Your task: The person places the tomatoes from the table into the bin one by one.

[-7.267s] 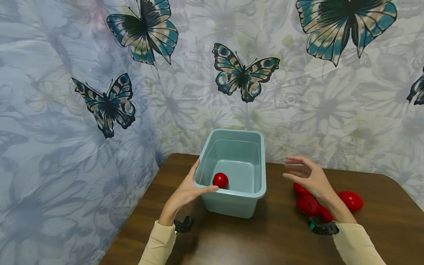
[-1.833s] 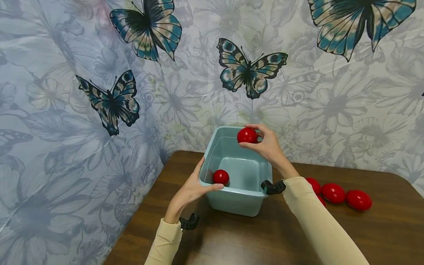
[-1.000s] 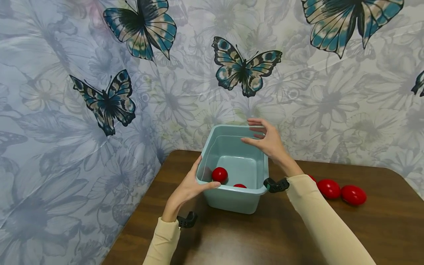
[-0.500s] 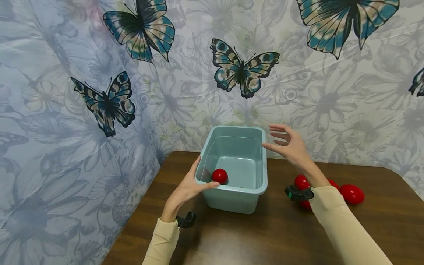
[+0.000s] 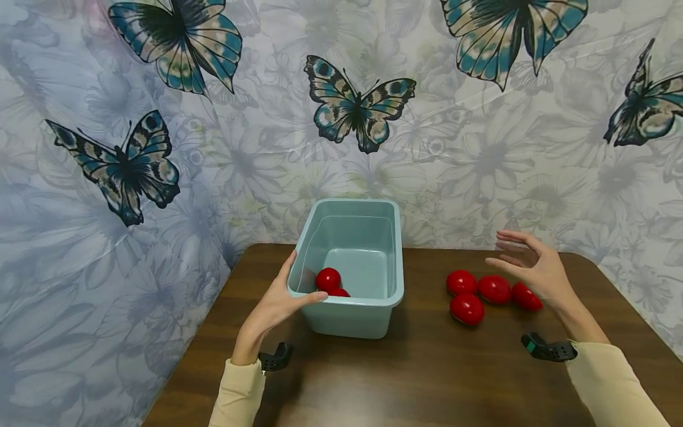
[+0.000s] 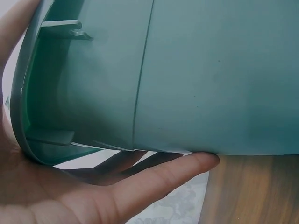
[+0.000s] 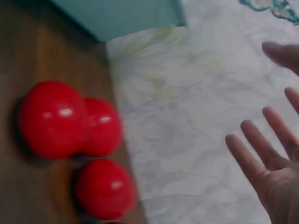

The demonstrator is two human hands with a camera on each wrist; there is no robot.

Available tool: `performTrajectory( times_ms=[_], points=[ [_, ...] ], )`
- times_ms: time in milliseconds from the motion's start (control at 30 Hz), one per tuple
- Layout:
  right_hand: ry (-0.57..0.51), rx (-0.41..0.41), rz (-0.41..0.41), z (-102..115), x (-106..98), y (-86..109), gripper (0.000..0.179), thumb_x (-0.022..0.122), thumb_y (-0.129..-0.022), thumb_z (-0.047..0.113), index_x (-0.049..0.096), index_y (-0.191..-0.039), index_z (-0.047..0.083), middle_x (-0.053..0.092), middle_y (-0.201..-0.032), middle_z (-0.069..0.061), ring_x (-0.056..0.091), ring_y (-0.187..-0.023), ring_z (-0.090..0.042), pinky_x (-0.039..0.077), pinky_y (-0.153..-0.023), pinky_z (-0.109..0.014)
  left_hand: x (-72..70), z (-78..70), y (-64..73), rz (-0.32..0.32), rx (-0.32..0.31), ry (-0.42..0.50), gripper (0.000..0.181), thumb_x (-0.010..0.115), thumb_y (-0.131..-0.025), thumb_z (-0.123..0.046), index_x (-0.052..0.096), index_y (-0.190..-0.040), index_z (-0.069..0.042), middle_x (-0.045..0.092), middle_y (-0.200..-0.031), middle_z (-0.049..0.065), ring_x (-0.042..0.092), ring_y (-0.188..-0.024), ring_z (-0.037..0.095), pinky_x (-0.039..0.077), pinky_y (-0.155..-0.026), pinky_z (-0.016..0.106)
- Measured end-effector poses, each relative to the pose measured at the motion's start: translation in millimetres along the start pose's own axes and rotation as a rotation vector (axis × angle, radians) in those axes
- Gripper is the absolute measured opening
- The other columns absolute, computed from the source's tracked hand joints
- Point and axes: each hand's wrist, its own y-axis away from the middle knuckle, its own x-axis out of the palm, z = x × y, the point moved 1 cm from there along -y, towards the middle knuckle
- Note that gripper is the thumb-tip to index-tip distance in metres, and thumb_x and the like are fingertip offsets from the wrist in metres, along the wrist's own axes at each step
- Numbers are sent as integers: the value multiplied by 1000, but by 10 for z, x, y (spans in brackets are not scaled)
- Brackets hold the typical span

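Note:
A light teal plastic bin point(image 5: 347, 320) stands on the table, with two glossy red balls point(image 5: 328, 279) in its near left corner. One of them is mostly hidden by the front rim. My left hand point(image 5: 272, 308) grips that corner, thumb over the front rim and fingers along the outer side. In the left wrist view, a finger point(image 6: 159, 182) lies against the bin wall point(image 6: 201, 84). My right hand point(image 5: 539, 273) holds nothing, fingers spread, above the right end of a group of several red balls point(image 5: 466, 309), some oval-looking. The right wrist view shows these balls point(image 7: 53, 119) apart from the fingers point(image 7: 252, 154).
The brown wooden table point(image 5: 427, 373) has its far edge close to a butterfly-patterned wall covering point(image 5: 469, 178). A dark band sits on the left wrist point(image 5: 275, 357) and another on the right wrist point(image 5: 549, 348).
My right hand carried a red ball over the bin and let it drop inside. Since then it has moved right, over the other balls. My left hand keeps its grip; the head view has shifted.

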Motion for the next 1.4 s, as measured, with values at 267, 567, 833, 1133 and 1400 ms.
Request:
performTrajectory(
  times_ms=[267, 567, 833, 1133, 1400],
  points=[
    [84, 47, 81, -352, 349, 243, 56, 76, -93, -3, 55, -145, -3, 61, -133, 21, 63, -114, 4, 53, -91, -14, -9, 22, -1, 1, -1, 5, 119, 88, -83, -38, 7, -170, -24, 25, -170, 9, 37, -149, 39, 38, -116, 63],
    [117, 126, 135, -675, 480, 460, 54, 79, -94, 7, 58, -143, -1, 63, -133, 11, 61, -114, 6, 49, -92, -9, -16, 3, -5, 6, 28, 17, 118, 88, -84, -35, 8, -170, -21, 26, -169, 13, 38, -148, 42, 39, -115, 64],
    [308, 173, 190, -864, 559, 560, 55, 88, -86, 18, 68, -135, 5, 60, -138, -17, 42, -109, 20, 48, -86, -11, -26, 10, 1, 2, 6, 27, 118, 89, -83, -36, 8, -169, -26, 26, -170, 10, 36, -150, 40, 38, -116, 62],
    [419, 97, 185, -894, 613, 566, 60, 95, -77, 19, 71, -131, 7, 64, -131, -16, 49, -113, 9, 53, -82, -17, -59, -17, 34, -5, 5, 24, 120, 90, -83, -37, 8, -169, -28, 26, -170, 6, 37, -150, 37, 37, -116, 60],
    [480, 129, 179, -905, 610, 612, 61, 97, -75, 22, 72, -129, 8, 66, -126, -15, 59, -118, -42, 57, -84, -39, -16, -7, 32, -1, 18, 34, 118, 89, -84, -35, 8, -170, -25, 26, -169, 7, 38, -148, 38, 39, -115, 60]
  ],
)
